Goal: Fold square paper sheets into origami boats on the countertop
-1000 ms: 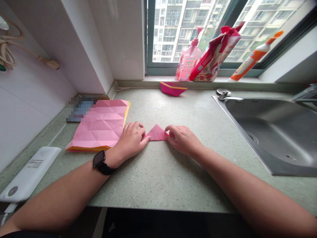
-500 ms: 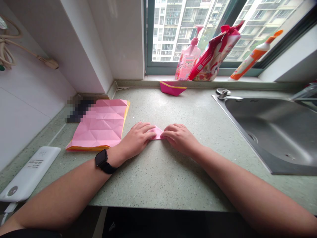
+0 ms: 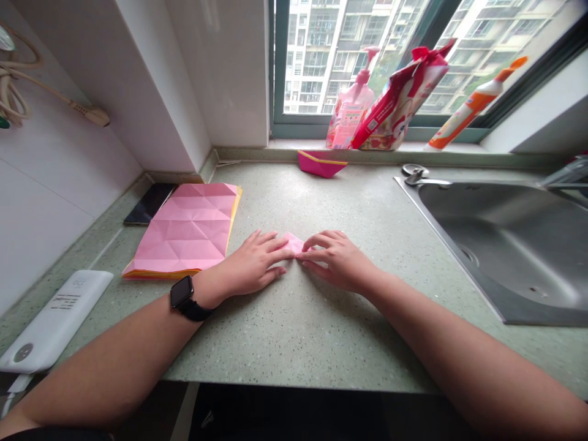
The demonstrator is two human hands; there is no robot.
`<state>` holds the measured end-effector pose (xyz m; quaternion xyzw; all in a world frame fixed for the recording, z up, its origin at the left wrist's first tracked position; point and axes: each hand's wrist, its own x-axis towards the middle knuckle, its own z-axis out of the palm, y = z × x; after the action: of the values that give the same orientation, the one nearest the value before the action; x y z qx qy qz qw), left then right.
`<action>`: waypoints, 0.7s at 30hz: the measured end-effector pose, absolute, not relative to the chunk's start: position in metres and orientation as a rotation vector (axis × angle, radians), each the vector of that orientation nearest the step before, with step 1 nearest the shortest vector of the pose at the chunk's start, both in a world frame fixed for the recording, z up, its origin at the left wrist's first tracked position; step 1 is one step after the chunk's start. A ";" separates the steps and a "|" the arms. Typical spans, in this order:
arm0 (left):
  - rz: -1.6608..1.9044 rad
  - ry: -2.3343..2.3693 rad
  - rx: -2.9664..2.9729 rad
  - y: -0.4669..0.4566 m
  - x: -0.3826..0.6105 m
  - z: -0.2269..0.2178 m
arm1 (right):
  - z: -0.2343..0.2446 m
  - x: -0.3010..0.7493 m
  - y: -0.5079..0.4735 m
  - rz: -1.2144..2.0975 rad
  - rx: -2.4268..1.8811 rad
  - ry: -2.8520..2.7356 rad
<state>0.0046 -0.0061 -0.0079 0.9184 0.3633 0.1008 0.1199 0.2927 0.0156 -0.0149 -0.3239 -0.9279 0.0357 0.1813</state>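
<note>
A small piece of folded pink paper lies on the countertop between my hands, partly covered by them. My left hand, with a black watch on its wrist, rests flat with fingers stretched out, the fingertips pressing the paper's left side. At the paper's right corner, my right hand has its thumb and curled fingers closed on the edge. Left of my hands lies a stack of creased pink and yellow paper sheets. A magenta folded paper boat sits by the back ledge.
A steel sink is set into the speckled counter at right. A white power bank with a cable lies at left, and a dark phone behind it. On the sill stand a pink pump bottle, a red bag and an orange-white bottle.
My left thumb has come off the paper and moved toward me, its fingers now flatter. My right fingers have shifted slightly along the paper's right corner.
</note>
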 end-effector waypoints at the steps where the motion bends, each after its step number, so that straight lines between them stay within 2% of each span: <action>1: 0.264 1.050 2.682 -0.006 0.004 -0.007 | -0.015 0.293 0.016 0.103 -0.911 -2.630; 13: 0.162 1.082 2.673 -0.006 0.003 -0.003 | -0.002 0.311 0.027 0.093 -0.831 -2.703; 21: 0.164 1.091 2.652 -0.005 0.003 -0.003 | 0.010 0.326 0.033 0.213 -0.960 -2.753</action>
<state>0.0026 -0.0050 -0.0035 0.9150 0.3763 0.0567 0.1341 0.3259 0.0332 0.0100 -0.3263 -0.9362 0.0724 0.1091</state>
